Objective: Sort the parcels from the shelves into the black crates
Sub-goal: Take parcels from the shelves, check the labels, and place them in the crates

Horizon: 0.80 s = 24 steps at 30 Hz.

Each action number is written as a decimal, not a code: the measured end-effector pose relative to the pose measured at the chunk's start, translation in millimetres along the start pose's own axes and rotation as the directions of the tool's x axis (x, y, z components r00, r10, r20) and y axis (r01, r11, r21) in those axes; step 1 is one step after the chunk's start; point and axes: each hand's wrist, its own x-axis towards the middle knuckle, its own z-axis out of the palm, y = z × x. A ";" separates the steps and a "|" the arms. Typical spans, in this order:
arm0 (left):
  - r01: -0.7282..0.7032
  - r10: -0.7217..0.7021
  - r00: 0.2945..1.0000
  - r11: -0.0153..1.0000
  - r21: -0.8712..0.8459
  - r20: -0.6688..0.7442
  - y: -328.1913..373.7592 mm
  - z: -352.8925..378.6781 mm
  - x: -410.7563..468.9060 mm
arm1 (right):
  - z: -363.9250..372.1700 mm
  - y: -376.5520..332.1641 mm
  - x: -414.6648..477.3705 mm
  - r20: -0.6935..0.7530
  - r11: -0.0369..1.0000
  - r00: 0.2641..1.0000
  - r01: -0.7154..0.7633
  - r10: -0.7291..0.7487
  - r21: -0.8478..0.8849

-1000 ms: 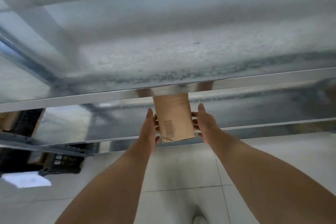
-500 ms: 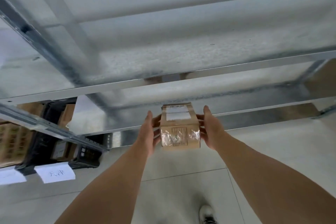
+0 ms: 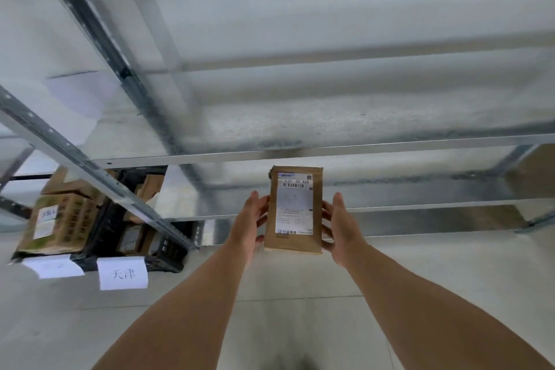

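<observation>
1. Item in hand: one brown parcel (image 3: 295,210), held upright at centre right of the frame. It is clear of the metal shelf (image 3: 330,149) behind it and hangs over bare floor (image 3: 285,285). Its shipping label (image 3: 295,207) faces me and is partly readable.
2. Hands: apart, one on each long side. My left hand (image 3: 250,225) grips the left edge and my right hand (image 3: 341,228) grips the right edge. Fingertips curl onto the cardboard and thumbs sit low near the bottom corners. Nothing supports the parcel from underneath.
3. Destination: a black crate (image 3: 163,258) stands at lower left of the frame, behind the slanted upright (image 3: 90,170), with boxes (image 3: 57,222) in and beside it. A paper sign (image 3: 123,273) sits at its front (a second sheet further left is too blurred to read).
4. Risk, drop: the hold is a side squeeze only. In my judgement, easing either hand while turning toward the crate would let the parcel slide out and hit the floor.
5. Risk, collision: the upright crosses the path to the crate, and a hasty swing could clip it.
6. Risk, mis-sort: I judge a wrong crate likely if the label is not matched to the sign first.
7. Risk, overfill: the crate looks well stocked, so a tossed parcel could perch on top and slip off.
</observation>
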 end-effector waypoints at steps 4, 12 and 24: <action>-0.022 0.020 0.999 0.998 -0.052 -0.048 18.0 -15.6 -26.9 | 21.8 -12.3 -16.9 0.032 0.998 0.999 0.038 -0.037 -0.044; -0.130 0.105 0.981 0.980 -0.153 -0.164 28.9 -72.6 -80.3 | 90.7 -20.2 -44.9 0.149 0.966 0.983 0.138 -0.107 -0.217; -0.223 0.105 0.923 0.930 -0.292 -0.371 39.6 -275.7 -145.6 | 301.9 33.6 -94.4 0.364 0.914 0.926 0.233 -0.103 -0.332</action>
